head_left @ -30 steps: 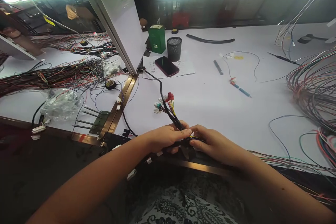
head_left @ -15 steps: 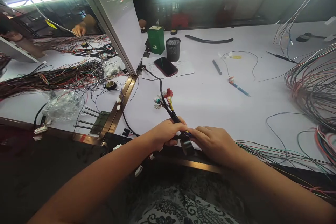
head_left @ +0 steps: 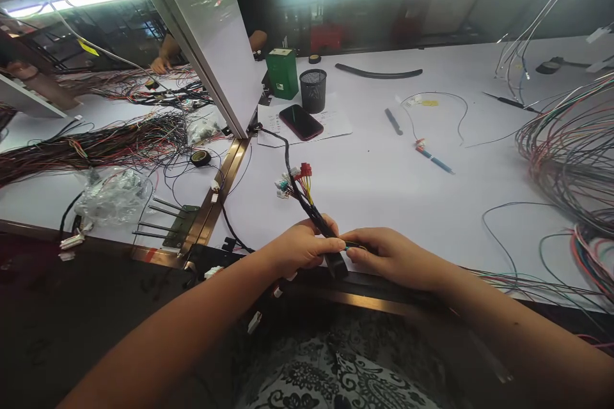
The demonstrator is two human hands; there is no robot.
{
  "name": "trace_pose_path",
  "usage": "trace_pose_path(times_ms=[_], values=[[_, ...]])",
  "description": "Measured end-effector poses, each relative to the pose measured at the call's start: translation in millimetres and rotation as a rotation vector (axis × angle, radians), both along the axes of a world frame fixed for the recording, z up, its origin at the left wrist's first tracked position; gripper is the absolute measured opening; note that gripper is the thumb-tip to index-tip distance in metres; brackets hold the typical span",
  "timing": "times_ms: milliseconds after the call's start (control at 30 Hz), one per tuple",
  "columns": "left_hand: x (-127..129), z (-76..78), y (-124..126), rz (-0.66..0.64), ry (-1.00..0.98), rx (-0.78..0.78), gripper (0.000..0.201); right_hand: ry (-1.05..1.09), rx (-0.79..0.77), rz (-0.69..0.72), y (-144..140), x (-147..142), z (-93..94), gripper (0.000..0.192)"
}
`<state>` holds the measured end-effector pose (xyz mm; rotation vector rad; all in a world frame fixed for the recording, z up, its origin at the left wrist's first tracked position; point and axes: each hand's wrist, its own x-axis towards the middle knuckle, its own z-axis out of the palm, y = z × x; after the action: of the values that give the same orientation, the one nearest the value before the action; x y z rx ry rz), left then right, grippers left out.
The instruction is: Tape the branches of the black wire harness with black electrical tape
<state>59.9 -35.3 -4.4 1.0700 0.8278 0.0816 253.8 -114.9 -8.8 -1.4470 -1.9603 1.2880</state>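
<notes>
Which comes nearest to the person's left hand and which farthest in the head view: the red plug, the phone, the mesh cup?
1. Red plug, just beyond the left hand.
2. Phone, farther back on paper.
3. Mesh cup, farthest, beside the green box.

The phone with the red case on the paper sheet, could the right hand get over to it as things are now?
Probably yes, but not freely. Bare white table lies between the right hand and the phone, with only the harness connectors off to the side. But the right hand is pinching the wire bundle and would have to let go.
</notes>
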Motion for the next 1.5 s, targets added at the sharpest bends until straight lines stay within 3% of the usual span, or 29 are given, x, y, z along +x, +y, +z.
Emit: trace_pose_path(times_ms=[167,267,333,533,633,700,833,933,1000,1100,1200,1267,1367,1433,1500], values=[[0,-5.9,2,-0.014,-0.036,-0.019,0.030,-0.090,0.064,-0.069,1,-5,-4.3,0.029],[-2,-10.9,2,-0.024,-0.055,-0.016,0.030,-0.165,0.147,-0.059,2,-7,-7.4,0.029],[-3,-12.1,1,-0.027,-0.047,-0.004,0.030,-0.129,0.110,-0.027,4,-3,-7.8,0.030],[-5,0.0,-4,-0.046,-0.017,0.031,0.028,0.346,-0.481,0.060,20,22,-9.6,0.040],[-7,9.4,-7,-0.075,0.027,0.125,0.027,0.402,-0.666,0.116,32,21,-10.0,0.039],[-9,14.5,-10,-0.091,0.051,0.200,0.027,0.408,-0.825,0.258,39,13,-9.2,0.040],[-13,20.9,-13,-0.107,0.022,0.206,0.026,0.470,-1.012,0.515,38,-7,-10.4,0.026],[-15,22.6,-14,-0.121,0.007,0.146,0.028,0.535,-1.046,0.415,28,-20,-13.8,0.012],[-16,22.2,-13,-0.121,-0.004,0.145,0.027,0.493,-0.943,0.314,23,-25,-14.6,0.008],[-15,20.2,-13,-0.141,0.000,0.131,0.022,0.225,-0.526,0.210,22,-21,-14.1,0.010],[-11,17.0,-14,-0.123,0.049,0.039,0.020,-0.136,-0.137,-0.032,26,-11,-15.7,0.024],[-6,13.6,-15,-0.059,0.089,-0.002,0.019,-0.224,-0.035,-0.181,26,-4,-17.6,0.027],[0,5.6,-15,0.046,0.099,-0.018,0.019,-0.169,0.103,-0.351,22,0,-16.8,0.022],[2,-0.8,-12,0.076,0.080,-0.042,0.023,-0.198,0.237,-0.381,18,-1,-12.3,0.018],[3,-7.0,-9,0.070,0.055,-0.080,0.028,-0.273,0.403,-0.306,13,-6,-6.2,0.017]])
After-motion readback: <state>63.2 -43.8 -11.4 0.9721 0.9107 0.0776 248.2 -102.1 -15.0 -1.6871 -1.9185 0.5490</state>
